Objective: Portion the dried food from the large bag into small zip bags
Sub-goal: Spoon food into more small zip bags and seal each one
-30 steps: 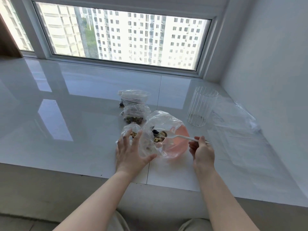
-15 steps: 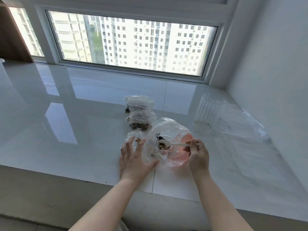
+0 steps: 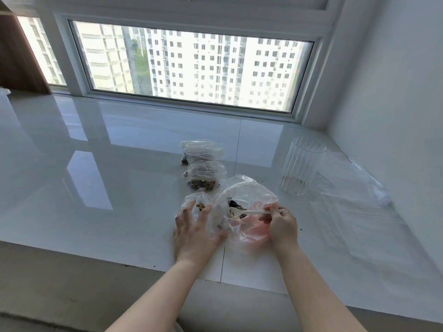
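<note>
1. A spill of the dried pieces onto the glossy white sill (image 3: 119, 188) is possible if the white plastic spoon (image 3: 249, 212), pinched by the right hand (image 3: 281, 226), is tilted.
2. The large clear plastic bag (image 3: 242, 195), holding dried food, is steadied by the spread left hand (image 3: 194, 231).
3. A little food is seen in the small zip bag (image 3: 189, 202) under the fingers; two filled zip bags (image 3: 203, 171) lie behind.
4. The ribbed clear glass (image 3: 302, 166) looks nearly empty.

Daylight is pouring in through a wide white-framed window (image 3: 191, 68), with pale high-rise apartment blocks (image 3: 215, 68) showing outside. A glossy white tiled ledge (image 3: 119, 164) is reflecting the panes, a plain white wall (image 3: 395, 92) is closing off the right side, and a brown wooden panel (image 3: 16, 56) is standing far left.
</note>
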